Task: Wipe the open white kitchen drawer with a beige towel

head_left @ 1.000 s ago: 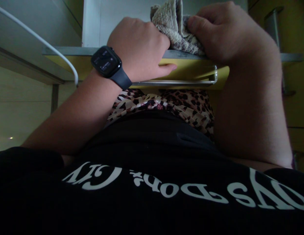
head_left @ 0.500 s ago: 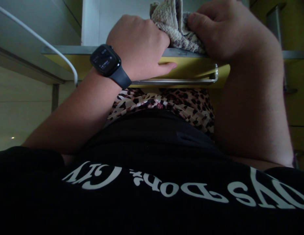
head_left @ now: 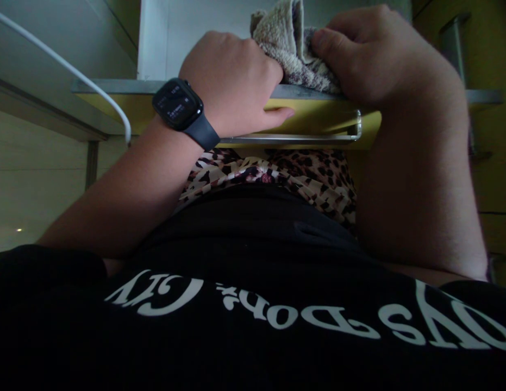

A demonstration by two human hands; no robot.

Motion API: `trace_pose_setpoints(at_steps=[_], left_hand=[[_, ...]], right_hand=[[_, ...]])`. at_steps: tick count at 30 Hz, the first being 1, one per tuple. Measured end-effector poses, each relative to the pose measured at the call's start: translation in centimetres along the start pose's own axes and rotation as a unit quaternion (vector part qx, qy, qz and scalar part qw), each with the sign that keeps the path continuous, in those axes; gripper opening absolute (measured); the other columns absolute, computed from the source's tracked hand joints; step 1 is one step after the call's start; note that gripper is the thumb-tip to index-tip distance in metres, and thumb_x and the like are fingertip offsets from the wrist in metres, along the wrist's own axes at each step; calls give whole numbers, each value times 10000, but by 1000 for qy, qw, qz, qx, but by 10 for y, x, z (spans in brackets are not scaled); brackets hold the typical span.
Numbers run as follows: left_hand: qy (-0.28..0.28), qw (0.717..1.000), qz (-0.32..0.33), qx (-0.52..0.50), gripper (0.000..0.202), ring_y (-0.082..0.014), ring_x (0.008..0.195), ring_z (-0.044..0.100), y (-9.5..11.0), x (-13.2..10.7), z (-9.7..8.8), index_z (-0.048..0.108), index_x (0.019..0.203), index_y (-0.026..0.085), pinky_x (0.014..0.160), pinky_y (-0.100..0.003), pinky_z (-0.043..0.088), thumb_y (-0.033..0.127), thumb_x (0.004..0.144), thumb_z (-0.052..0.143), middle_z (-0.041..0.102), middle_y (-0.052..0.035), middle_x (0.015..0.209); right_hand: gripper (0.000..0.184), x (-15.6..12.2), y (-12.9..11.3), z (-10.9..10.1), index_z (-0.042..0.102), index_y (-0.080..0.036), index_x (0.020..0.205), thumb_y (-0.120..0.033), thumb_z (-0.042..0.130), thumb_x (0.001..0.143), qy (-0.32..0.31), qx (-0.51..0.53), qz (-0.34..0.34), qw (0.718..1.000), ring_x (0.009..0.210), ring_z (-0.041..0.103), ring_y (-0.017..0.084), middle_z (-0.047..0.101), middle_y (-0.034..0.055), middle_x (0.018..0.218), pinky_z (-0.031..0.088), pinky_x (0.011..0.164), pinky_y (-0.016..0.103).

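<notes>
My right hand (head_left: 367, 60) pinches a crumpled beige and dark-patterned cloth (head_left: 285, 49) with thumb and fingers. The cloth is bunched on the top edge of an open drawer (head_left: 126, 87) with a yellow front and a pale inside. My left hand (head_left: 232, 81), with a black smartwatch (head_left: 178, 104) on its wrist, wraps over the same edge just left of the cloth. Its thumb lies along the outer face of the drawer; the other fingers go over the inner side and are hidden.
A metal bar handle (head_left: 293, 139) runs along the drawer front, close to my body. A white cable (head_left: 73, 68) hangs at the left. More yellow fronts with a metal handle (head_left: 454, 43) stand at the right. Pale floor tiles (head_left: 36, 184) show at the lower left.
The whole view has shifted slightly, with drawer and hands a little lower in the picture. Both hands keep their holds, and the cloth looks nearly the same.
</notes>
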State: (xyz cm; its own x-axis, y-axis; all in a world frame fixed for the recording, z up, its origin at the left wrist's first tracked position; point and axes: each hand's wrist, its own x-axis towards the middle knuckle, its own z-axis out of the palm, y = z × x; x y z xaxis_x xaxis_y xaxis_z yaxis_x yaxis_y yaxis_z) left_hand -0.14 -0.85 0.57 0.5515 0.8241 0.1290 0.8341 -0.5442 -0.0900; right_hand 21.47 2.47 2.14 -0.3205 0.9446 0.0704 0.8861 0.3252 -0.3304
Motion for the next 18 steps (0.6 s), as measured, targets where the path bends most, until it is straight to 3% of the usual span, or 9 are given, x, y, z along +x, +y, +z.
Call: trace_pose_setpoints(at_steps=[18], left_hand=[[-1, 1000, -10, 14, 737, -446, 1171, 723, 0, 0, 2, 774, 1209, 96, 937, -577, 553, 708, 977, 434, 756, -220, 1126]], right_hand=[[414, 0, -2, 1, 465, -188, 748, -482, 454, 1039, -1, 15, 7, 1000, 648, 309, 107, 376, -17, 686, 293, 718, 316]])
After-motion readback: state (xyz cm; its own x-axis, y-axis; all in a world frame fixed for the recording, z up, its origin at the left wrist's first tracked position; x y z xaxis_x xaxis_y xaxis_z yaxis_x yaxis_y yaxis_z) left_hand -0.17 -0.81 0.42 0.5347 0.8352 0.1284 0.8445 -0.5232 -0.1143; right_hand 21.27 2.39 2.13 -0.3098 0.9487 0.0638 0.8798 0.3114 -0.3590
